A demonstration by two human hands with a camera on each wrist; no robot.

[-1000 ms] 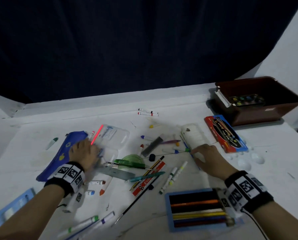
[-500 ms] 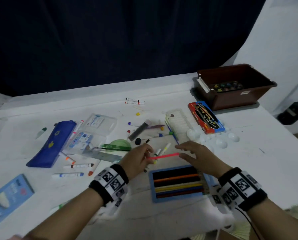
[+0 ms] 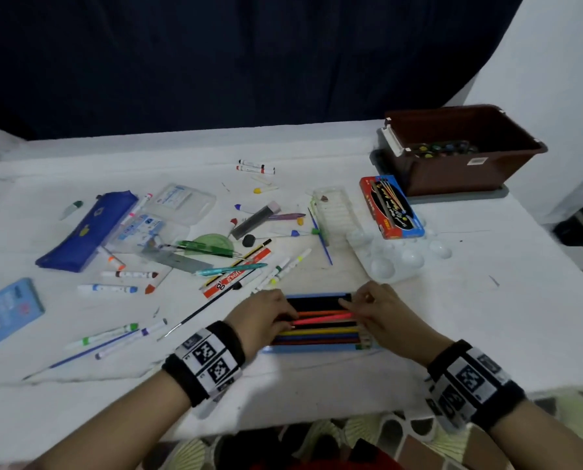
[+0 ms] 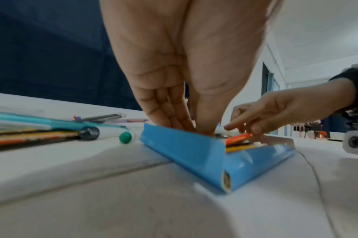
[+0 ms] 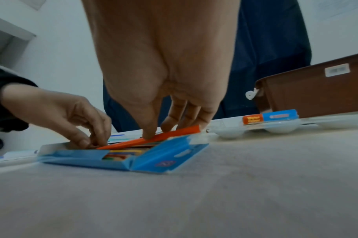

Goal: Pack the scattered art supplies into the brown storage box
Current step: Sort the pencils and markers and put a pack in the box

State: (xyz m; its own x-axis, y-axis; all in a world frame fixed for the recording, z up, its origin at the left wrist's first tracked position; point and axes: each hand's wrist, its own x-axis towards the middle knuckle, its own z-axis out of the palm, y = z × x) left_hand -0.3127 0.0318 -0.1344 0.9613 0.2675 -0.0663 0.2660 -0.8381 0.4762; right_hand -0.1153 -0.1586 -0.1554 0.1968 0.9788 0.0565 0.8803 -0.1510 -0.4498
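A neon orange-pink pencil (image 3: 320, 321) lies slanted across the open blue pencil box (image 3: 317, 348) near the table's front edge. My left hand (image 3: 291, 322) pinches its left end. My right hand (image 3: 351, 310) pinches its right end between thumb and fingers, as the right wrist view shows on the pencil (image 5: 153, 139). Other coloured pencils lie in rows in the box (image 5: 82, 157). The brown storage box (image 3: 459, 157) stands at the far right with a paint set inside, well apart from both hands.
Markers, pens, a brush, a ruler and a green protractor (image 3: 212, 242) are scattered left of centre. A blue pouch (image 3: 86, 232) and a clear case (image 3: 178, 208) lie further left. A white palette (image 3: 395, 256) and a watercolour box (image 3: 391, 208) sit between the hands and the brown box.
My left hand lifted the pink pencil from the left pile and brought it right. The right hand took its other end, and both hands have lowered it onto the pencil box.
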